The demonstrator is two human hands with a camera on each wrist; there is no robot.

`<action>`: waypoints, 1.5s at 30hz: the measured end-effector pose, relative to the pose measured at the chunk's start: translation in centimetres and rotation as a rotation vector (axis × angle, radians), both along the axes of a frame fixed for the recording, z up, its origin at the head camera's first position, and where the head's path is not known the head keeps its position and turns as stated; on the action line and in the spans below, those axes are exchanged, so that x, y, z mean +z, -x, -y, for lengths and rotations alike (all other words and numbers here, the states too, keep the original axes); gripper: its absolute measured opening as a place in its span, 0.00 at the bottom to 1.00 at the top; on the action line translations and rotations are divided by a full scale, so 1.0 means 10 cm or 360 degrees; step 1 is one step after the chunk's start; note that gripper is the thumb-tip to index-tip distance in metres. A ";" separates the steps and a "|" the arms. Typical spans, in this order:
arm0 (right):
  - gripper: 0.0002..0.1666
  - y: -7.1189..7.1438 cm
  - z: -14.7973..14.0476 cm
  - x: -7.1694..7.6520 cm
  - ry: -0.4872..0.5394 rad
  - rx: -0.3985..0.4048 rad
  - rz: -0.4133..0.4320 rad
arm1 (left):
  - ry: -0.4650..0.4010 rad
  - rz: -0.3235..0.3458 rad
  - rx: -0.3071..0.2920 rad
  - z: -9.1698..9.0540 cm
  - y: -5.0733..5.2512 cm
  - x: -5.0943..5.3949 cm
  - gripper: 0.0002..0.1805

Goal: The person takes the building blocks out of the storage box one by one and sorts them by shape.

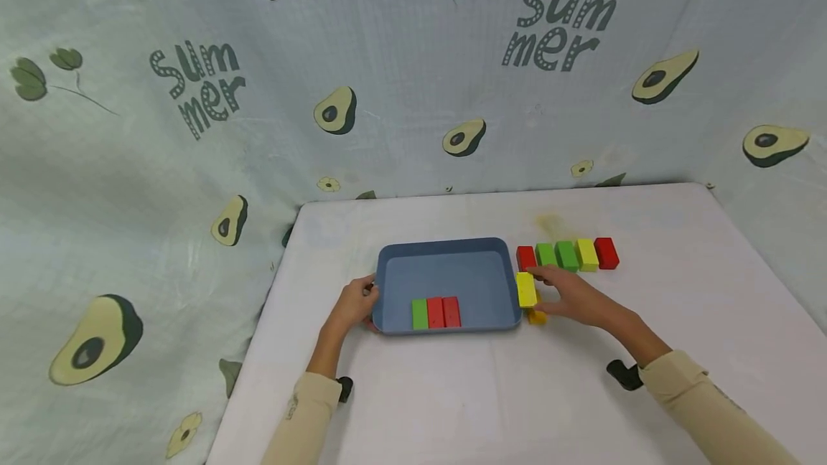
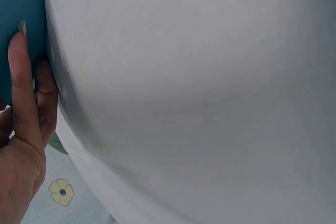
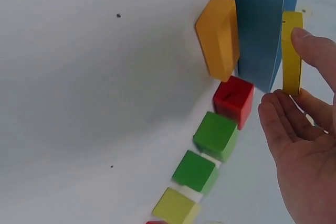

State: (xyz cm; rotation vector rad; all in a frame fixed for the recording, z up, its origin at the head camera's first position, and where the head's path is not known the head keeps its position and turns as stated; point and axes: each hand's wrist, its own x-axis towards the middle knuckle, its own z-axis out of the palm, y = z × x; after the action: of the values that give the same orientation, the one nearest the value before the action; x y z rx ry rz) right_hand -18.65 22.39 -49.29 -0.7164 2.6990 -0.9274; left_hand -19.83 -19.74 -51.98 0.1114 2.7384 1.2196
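Note:
A blue-grey tray (image 1: 452,282) lies on the table with one green block (image 1: 420,314) and two red blocks (image 1: 443,312) side by side along its near edge. At the tray's left rim, my left hand (image 1: 357,302) holds its side; the left wrist view shows fingers (image 2: 23,87) against the blue wall. My right hand (image 1: 575,298) pinches a yellow block (image 1: 526,290) between thumb and fingers, raised at the tray's right rim. Below it an orange-yellow block (image 3: 218,38) rests on the table beside the tray, partly hidden in the head view.
Right of the tray runs a row of blocks: a red one (image 1: 526,257), two green (image 1: 567,255), a yellow (image 1: 587,255) and another red (image 1: 606,253). White cloth covers the table (image 1: 452,393). Behind hangs an avocado-print curtain (image 1: 388,56).

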 end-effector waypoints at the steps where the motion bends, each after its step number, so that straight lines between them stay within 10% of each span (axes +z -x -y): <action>1: 0.39 0.00 -0.02 0.01 0.0003 -0.0012 0.0006 | -0.0001 -0.0001 0.0004 0.00 0.01 0.00 0.24; 22: 0.40 0.00 -0.41 -0.12 -0.0181 -0.0106 0.0203 | 0.0016 0.0015 -0.0008 0.02 0.02 0.01 0.25; 45: 0.40 0.00 -0.38 -0.22 -0.0421 -0.0079 0.0129 | -0.0013 0.0053 0.0011 0.00 0.00 0.00 0.25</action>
State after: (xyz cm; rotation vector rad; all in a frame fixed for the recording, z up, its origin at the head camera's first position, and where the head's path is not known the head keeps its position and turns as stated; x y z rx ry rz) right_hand -18.62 26.14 -51.53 -0.5472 2.7065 -0.5789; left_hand -19.82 -19.74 -51.94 0.0818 2.7080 1.2232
